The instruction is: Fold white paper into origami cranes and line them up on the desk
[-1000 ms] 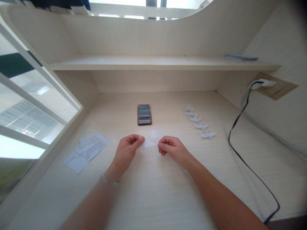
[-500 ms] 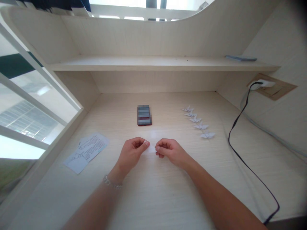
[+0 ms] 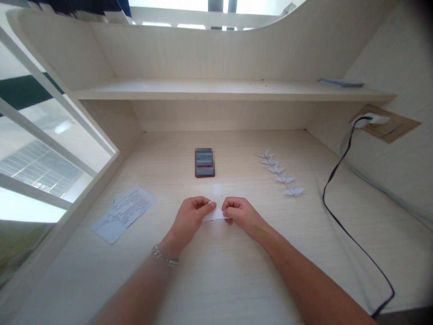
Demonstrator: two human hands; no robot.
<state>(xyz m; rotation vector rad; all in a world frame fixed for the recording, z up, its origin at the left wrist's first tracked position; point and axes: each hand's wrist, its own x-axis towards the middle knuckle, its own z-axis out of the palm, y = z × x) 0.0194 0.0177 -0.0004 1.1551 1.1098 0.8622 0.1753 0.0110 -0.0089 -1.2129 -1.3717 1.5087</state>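
A small white folded paper (image 3: 215, 214) is held just above the pale wooden desk (image 3: 216, 280), in front of me. My left hand (image 3: 192, 216) pinches its left end with thumb and fingers closed; a bracelet circles that wrist. My right hand (image 3: 241, 214) pinches the right end, fingers curled. The two hands almost touch. Most of the paper is hidden between the fingers.
A phone (image 3: 204, 162) lies beyond the hands. Several white paper cranes (image 3: 280, 174) form a row at the right. Printed paper sheets (image 3: 123, 213) lie at the left. A black cable (image 3: 341, 216) runs from a wall socket (image 3: 375, 121). A shelf (image 3: 230, 90) carries a flat item (image 3: 341, 82).
My hands have drawn together, and slightly nearer to me. The right hand, earlier apart from the paper, now grips its right end. The paper shows less between the fingers.
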